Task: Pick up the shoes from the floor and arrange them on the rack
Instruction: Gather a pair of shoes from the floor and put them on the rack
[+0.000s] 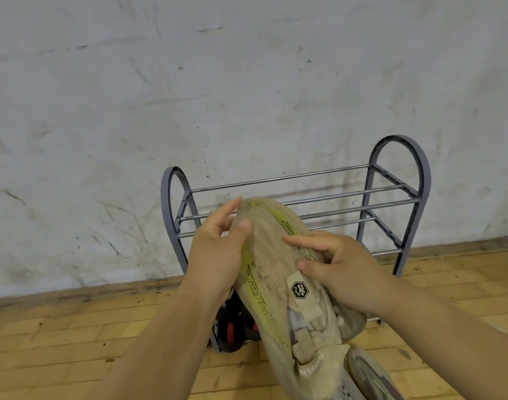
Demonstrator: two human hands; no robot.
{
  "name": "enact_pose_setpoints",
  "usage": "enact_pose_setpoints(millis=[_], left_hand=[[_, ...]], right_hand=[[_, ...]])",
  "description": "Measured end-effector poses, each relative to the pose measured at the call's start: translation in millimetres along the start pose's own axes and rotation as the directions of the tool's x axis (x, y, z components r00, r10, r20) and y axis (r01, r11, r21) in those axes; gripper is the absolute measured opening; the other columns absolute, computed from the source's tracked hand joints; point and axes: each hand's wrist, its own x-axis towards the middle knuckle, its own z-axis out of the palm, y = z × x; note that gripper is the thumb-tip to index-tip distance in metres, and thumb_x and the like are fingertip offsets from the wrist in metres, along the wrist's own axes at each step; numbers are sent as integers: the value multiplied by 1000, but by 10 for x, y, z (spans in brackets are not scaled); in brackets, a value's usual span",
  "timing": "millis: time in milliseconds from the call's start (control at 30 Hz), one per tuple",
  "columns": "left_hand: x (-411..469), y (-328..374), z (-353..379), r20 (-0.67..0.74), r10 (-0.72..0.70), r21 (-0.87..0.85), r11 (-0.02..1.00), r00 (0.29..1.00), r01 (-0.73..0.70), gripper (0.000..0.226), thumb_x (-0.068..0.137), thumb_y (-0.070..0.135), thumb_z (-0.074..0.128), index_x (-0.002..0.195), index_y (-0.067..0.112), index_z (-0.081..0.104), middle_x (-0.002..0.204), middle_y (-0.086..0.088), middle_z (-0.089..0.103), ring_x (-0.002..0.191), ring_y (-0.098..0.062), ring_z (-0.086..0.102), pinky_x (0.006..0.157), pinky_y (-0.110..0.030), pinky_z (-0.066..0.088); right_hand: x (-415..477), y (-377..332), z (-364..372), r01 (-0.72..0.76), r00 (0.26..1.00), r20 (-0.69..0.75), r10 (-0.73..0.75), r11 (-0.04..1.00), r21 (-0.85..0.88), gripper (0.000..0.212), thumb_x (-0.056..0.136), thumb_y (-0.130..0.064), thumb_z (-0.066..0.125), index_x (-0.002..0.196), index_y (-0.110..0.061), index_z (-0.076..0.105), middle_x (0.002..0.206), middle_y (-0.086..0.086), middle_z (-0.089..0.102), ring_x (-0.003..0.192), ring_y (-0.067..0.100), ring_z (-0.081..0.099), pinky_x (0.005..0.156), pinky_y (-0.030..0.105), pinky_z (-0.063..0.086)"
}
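Note:
A worn beige shoe (278,269) with yellow-green stripes and a black hexagon tag is held up in front of the grey metal shoe rack (397,183), toe pointing away. My left hand (218,252) grips its toe and left side. My right hand (342,269) presses on its right side near the tongue. A black shoe with red accents (235,324) sits low in the rack behind my left wrist, partly hidden. Another grey shoe (374,376) lies on the floor at the bottom right, below the held one.
The rack stands against a scuffed white wall (189,96) on a wooden parquet floor (59,342). Its upper bars (348,194) carry nothing on the right side. Floor stretches to the left and right of the rack.

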Motion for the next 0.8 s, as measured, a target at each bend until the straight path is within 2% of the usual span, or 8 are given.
enact_pose_setpoints(millis=[67,167,300,400,500,600,700,800], left_hand=[[-41,32,11,57,14,31,999,998,-16,48,97,23,70,132,53,58,117,14,67,98,-2,71,82,-36,63],[-118,31,46,184,43,53,997,982,-54,55,95,23,72,141,49,54,118,19,67,99,1,71,76,-27,62],[-167,-41,92,359,7,166,984,933,-71,64,94,29,73,141,62,45,129,20,64,113,-6,69,92,-38,60],[-202,-119,130,456,-45,242,967,889,-76,65,95,32,71,143,64,41,139,22,59,125,-1,60,105,-41,52],[-181,-158,151,429,-49,198,979,902,-41,64,100,21,67,145,58,43,139,15,64,125,-6,62,105,-42,53],[-125,-138,139,355,-75,104,994,932,40,62,101,12,63,144,53,47,132,9,70,118,-13,69,100,-43,55],[-43,-155,91,239,-92,58,995,967,81,61,100,16,64,148,49,44,125,7,73,111,-14,72,97,-46,57],[13,-214,75,179,-108,55,993,978,100,60,101,21,65,149,49,42,120,6,75,109,-16,73,97,-49,57]], right_hand=[[16,-2,-29,-27,998,-51,30,998,61,44,94,-16,74,120,-52,72,125,-24,70,116,-7,64,105,28,52],[45,-53,-104,-59,975,-195,103,975,215,42,95,-13,73,118,-48,73,122,-20,70,107,-7,68,94,20,56],[77,-43,-215,-72,924,-341,172,955,287,41,96,-16,73,124,-45,72,128,-18,64,123,4,61,106,33,53],[103,23,-253,-72,892,-395,221,931,359,40,95,-16,73,126,-41,72,130,-15,62,126,9,60,108,40,52],[125,80,-259,-86,897,-363,254,904,420,38,96,-22,73,125,-45,72,128,-20,65,125,10,62,107,43,53],[144,140,-298,-95,890,-349,294,868,488,43,97,-22,70,129,-50,67,136,-7,68,121,16,67,103,46,55],[144,148,-389,-78,885,-355,302,847,526,55,101,-13,64,145,-44,55,133,-7,70,115,16,71,99,47,58],[141,131,-440,-59,909,-314,273,832,552,62,102,-10,62,151,-44,46,127,-9,72,109,17,74,95,50,60]])
